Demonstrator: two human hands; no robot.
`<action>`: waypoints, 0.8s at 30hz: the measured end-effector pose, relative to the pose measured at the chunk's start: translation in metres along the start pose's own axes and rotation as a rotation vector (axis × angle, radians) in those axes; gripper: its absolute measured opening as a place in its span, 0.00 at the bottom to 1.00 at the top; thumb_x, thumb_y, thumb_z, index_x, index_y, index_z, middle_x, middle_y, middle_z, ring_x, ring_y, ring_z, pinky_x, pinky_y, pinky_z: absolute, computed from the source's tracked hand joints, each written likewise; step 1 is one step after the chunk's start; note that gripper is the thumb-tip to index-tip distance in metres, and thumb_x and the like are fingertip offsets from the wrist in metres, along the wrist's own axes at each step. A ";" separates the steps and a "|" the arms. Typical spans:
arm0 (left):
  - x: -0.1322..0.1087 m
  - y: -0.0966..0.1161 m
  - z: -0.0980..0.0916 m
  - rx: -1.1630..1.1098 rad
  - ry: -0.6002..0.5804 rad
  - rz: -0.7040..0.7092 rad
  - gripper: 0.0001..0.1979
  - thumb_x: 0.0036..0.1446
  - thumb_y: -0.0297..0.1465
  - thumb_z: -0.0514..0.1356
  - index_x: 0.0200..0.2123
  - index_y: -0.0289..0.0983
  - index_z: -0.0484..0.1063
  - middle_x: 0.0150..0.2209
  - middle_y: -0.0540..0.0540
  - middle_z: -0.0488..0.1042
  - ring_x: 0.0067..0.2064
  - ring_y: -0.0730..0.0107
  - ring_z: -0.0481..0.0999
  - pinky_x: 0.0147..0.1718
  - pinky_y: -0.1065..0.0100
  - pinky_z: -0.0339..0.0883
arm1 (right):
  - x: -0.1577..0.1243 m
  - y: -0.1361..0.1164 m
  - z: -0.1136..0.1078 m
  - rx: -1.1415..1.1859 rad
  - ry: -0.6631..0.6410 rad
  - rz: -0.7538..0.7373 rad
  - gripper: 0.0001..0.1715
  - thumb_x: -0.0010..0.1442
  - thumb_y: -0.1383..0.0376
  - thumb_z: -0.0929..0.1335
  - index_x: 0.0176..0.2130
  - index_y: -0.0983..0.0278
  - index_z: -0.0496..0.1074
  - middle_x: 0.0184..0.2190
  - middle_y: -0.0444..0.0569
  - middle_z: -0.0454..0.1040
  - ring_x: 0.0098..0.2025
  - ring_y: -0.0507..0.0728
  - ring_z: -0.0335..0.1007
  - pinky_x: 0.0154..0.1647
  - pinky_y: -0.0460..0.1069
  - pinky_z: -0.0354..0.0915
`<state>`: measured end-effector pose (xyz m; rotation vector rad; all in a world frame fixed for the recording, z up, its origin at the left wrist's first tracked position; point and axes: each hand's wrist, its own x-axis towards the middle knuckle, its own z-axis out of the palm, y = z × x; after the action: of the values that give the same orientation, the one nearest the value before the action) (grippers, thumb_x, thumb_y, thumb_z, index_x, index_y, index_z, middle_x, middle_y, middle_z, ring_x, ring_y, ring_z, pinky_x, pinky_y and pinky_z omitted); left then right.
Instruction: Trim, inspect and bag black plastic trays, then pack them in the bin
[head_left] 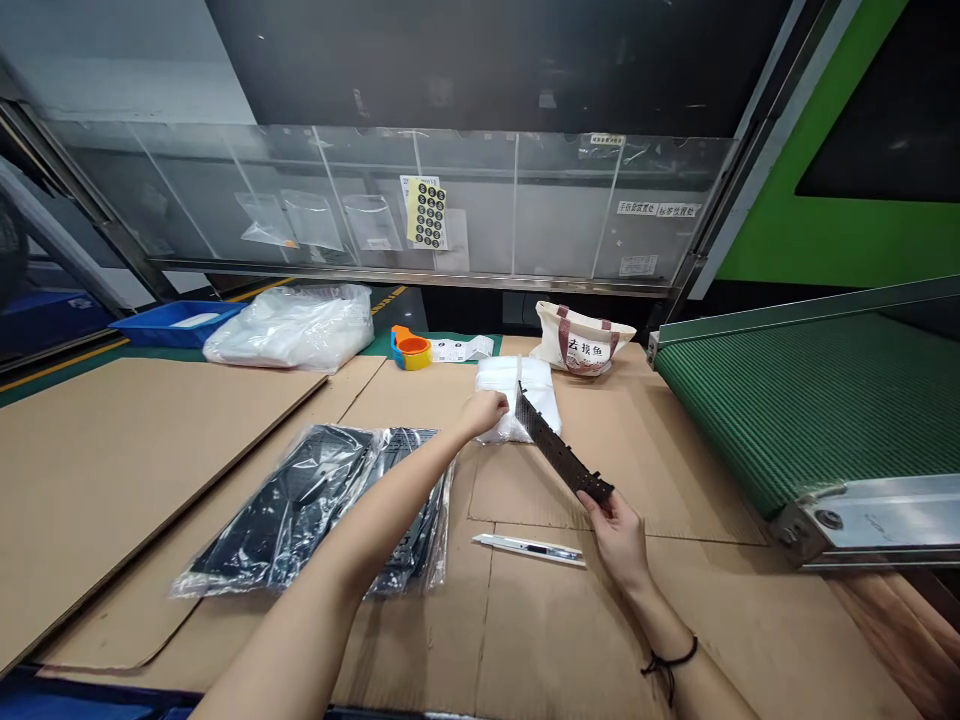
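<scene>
My right hand (pixel 619 540) grips the lower end of a long, thin black plastic panel (pixel 559 450) with small tabs along its edge, held tilted above the cardboard. My left hand (pixel 486 412) has its fingers curled together near the panel's upper end, at the left side of a stack of clear plastic bags (pixel 536 385); whatever it may pinch is hidden. Below my left forearm lie black plastic parts in clear bags (pixel 292 510), partly covered by the arm. A silver utility knife (pixel 529 549) rests on the cardboard, left of my right wrist.
At right is a green conveyor belt (pixel 787 400) with a metal frame. Along the back are a cloth bag (pixel 585 340), a tape dispenser (pixel 410 348), a bundle of plastic bags (pixel 292 325) and a blue tray (pixel 169 325). A raised cardboard sheet (pixel 135 460) covers the left.
</scene>
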<state>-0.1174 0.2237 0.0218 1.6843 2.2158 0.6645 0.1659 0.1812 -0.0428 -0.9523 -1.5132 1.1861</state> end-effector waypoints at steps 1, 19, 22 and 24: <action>0.001 -0.001 0.000 -0.047 0.022 -0.018 0.12 0.61 0.36 0.59 0.44 0.34 0.71 0.44 0.44 0.74 0.44 0.65 0.74 0.44 0.57 0.71 | -0.001 -0.001 -0.001 -0.034 -0.011 -0.009 0.17 0.51 0.52 0.72 0.32 0.64 0.75 0.31 0.51 0.80 0.31 0.58 0.75 0.33 0.48 0.69; -0.003 0.003 -0.028 -0.285 0.333 -0.085 0.03 0.56 0.29 0.59 0.33 0.36 0.68 0.30 0.51 0.70 0.32 0.70 0.69 0.32 0.69 0.61 | 0.005 -0.007 0.001 0.152 0.105 0.062 0.29 0.48 0.50 0.73 0.44 0.67 0.74 0.43 0.57 0.80 0.46 0.63 0.77 0.51 0.57 0.69; -0.018 -0.006 -0.047 -0.186 0.341 -0.085 0.09 0.57 0.30 0.53 0.24 0.37 0.63 0.23 0.50 0.65 0.29 0.69 0.65 0.28 0.69 0.53 | 0.010 -0.013 -0.002 0.306 0.157 0.141 0.29 0.42 0.52 0.77 0.41 0.66 0.75 0.41 0.55 0.80 0.44 0.62 0.77 0.51 0.57 0.68; -0.029 -0.012 -0.055 -0.128 0.301 -0.070 0.14 0.57 0.32 0.51 0.19 0.38 0.59 0.20 0.51 0.61 0.27 0.69 0.62 0.26 0.68 0.49 | 0.012 -0.020 -0.006 0.404 0.156 0.210 0.30 0.37 0.53 0.79 0.38 0.65 0.76 0.38 0.53 0.81 0.41 0.62 0.78 0.49 0.57 0.70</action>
<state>-0.1456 0.1834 0.0614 1.5198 2.3577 1.0793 0.1681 0.1891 -0.0199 -0.9154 -1.0152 1.4627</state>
